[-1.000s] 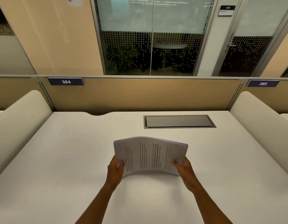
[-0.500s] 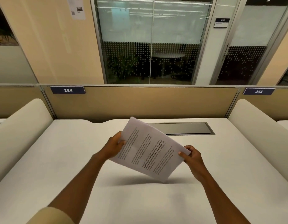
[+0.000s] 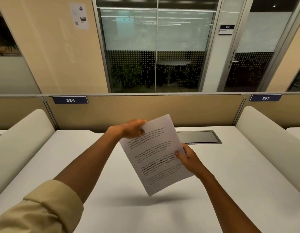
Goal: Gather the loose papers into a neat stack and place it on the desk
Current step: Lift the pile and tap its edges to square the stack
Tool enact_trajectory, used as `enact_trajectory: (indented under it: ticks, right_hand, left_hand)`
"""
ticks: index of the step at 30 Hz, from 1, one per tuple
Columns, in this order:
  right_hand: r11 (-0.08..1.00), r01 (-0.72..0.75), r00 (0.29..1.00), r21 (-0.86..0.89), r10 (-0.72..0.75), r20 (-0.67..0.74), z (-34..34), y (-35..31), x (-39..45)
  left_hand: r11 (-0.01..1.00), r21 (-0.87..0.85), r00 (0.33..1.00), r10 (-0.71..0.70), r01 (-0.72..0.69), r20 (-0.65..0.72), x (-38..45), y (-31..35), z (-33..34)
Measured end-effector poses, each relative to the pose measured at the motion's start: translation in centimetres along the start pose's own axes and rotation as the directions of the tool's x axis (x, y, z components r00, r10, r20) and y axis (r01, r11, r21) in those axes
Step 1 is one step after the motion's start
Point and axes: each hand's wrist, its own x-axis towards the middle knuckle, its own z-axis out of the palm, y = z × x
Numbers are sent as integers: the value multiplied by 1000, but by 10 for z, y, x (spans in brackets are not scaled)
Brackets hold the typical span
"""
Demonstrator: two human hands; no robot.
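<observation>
Pretty far along by the looks of it: papers (image 3: 156, 153) already squared into one stack, held up in the air over the white bench (image 3: 246, 174), tilted, casting a shadow below. Left hand (image 3: 130, 129) pinching the top corner, right hand (image 3: 188, 158) gripping the right edge with thumb on the print. No loose sheets visible anywhere else. Left to do: lower it and lay it flat. Printed text mostly too small, though "Village life is a peaceful" and a bold "way of living" come through. Divider tags reading 384 (image 3: 70, 100) and 385 (image 3: 265, 98), door sign (image 3: 227, 29) looking like 030.
</observation>
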Motion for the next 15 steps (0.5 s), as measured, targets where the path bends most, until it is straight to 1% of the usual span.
enact_trajectory:
  ticks: [3,5,7,9,11,13,14,15]
  right_hand:
    - [999,-4,1000,47,4,-12,1,-3,-3]
    - [997,8,1000,72,-6,-27,-1,-5,-7]
    - [995,11,999,102,-6,-44,-4,-7,-12]
    - [990,1,998,140,8,-57,-6,-6,-15]
    - [983,-16,997,185,30,-74,-9,-3,-19]
    - [973,-35,994,227,59,-96,-12,-1,-21]
    - [969,-48,992,244,75,-105,-12,0,-22]
    - [964,-59,990,259,91,-112,-13,2,-24]
  left_hand:
    - [999,44,1000,-5,5,1,6,9,2]
    - [1000,3,1000,-14,14,-22,7,11,3]
    - [998,-52,997,-25,22,-75,8,13,4]
    - [995,-99,985,-38,22,-166,5,13,6]
    - [981,-188,957,-89,37,-278,0,9,11]
    - [943,-329,904,-177,43,-390,-7,2,20]
    - [905,-424,873,-238,40,-426,-11,-1,27]
    - [844,-535,851,-302,29,-430,-15,-4,36]
